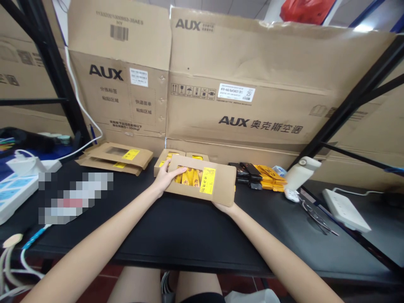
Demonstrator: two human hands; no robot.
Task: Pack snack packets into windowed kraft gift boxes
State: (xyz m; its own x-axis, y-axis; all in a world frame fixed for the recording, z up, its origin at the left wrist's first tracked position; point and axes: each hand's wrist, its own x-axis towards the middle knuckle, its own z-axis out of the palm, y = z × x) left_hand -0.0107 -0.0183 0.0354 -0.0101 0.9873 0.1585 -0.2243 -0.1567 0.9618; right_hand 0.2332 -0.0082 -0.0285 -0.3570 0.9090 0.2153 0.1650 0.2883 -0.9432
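Note:
Both my hands hold a brown cardboard box [222, 181] above the black table. Through its cut-out window several yellow packets [188, 176] show, and a yellow label sits beside the window. My left hand [164, 176] grips the box's left end, thumb over the window's edge. Under the lower right corner, my right hand [224, 208] supports the box; most of its fingers are hidden behind the cardboard. Right behind the held box stand more cardboard boxes [159, 164] with yellow contents, partly covered by it.
Flat window boxes [126, 162] lie stacked at back left. At back right are yellow packets [273, 179], black packets [244, 172], a pale bottle [303, 172] and glasses [315, 216]. Power strips [345, 210] lie at both sides. Large AUX cartons [233, 101] wall off the rear.

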